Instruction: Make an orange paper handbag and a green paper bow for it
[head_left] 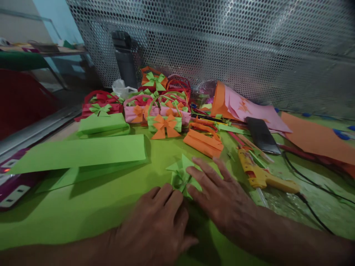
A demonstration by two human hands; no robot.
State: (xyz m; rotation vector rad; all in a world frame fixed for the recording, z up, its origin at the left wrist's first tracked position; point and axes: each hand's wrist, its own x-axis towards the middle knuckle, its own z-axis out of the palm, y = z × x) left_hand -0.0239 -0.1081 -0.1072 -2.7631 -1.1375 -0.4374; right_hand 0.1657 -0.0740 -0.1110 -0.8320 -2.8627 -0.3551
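On the green tabletop, a light green paper bow (181, 175) lies between my hands, its pointed ends spread out. My right hand (222, 195) is open, fingers spread, with the fingertips resting on or just over the right side of the bow. My left hand (158, 221) is closed at the near edge of the bow, its fingers curled under and the thumb pointing right. Its fingertips are hidden, so I cannot make out what they hold, if anything. Just beyond the bow sits an orange paper bag (203, 142) with a folded flap.
Small paper bags with bows (165, 123) crowd the back. Folded green paper (83, 151) and a purple power strip (16, 184) lie left. To the right are a yellow glue gun (257, 175) with its cord, a dark phone (262, 135) and orange sheets (318, 136). A bottle (126, 62) stands behind.
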